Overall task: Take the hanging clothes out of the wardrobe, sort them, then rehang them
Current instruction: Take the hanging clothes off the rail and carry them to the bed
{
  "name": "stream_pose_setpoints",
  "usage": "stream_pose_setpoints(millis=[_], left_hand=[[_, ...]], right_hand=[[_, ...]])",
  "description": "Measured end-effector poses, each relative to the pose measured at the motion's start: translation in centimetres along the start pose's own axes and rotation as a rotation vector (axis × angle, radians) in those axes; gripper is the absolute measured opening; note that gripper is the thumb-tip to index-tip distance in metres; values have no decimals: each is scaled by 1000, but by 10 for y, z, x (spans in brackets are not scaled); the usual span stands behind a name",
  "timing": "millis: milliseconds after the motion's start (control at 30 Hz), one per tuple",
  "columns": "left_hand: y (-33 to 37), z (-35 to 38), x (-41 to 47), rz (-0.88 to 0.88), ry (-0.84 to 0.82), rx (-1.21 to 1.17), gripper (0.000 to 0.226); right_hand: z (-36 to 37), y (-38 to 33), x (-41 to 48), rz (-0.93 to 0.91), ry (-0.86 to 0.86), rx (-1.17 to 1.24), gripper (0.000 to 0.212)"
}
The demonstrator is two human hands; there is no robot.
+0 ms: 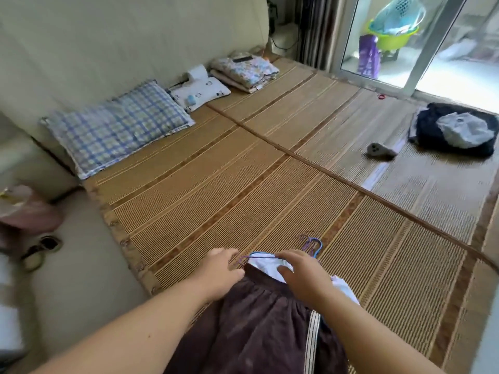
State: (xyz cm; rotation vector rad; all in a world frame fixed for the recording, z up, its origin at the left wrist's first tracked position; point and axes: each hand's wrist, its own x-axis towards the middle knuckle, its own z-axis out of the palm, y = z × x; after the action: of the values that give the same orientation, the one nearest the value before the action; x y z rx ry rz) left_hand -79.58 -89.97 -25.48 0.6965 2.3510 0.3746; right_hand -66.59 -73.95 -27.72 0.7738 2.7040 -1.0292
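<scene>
Our left hand (222, 268) lies loosely open beside the wire hangers (313, 245) and our right hand (299, 273) rests flat on the white garment (266, 264), so we judge removal done, sorting barely begun and rehanging ahead: two garments show on the woven mat (216, 198), white under the brown garment (256, 325), with at least three hanger hooks.

Clothes (259, 319) and hangers (313, 245) lie on the mat (216, 198), pillows (116, 125) behind them leftward.
</scene>
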Motion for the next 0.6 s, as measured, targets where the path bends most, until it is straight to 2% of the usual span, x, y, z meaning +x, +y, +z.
stream_pose_setpoints(millis=[133,233,367,600], left_hand=[[-26,-48,-68,36,190,166,62],[-65,-94,-134,29,455,327,60],[-119,-147,-227,-102,711,342,66],[-206,-204,-404,-346,1024,334,65]], right_hand=[[-10,-108,0,-316,-19,-3,34],[-4,-200,-14,-546,-24,-36,36],[16,-311,-43,-823,-49,-30,44],[72,-483,-127,-1187,-115,-5,50]])
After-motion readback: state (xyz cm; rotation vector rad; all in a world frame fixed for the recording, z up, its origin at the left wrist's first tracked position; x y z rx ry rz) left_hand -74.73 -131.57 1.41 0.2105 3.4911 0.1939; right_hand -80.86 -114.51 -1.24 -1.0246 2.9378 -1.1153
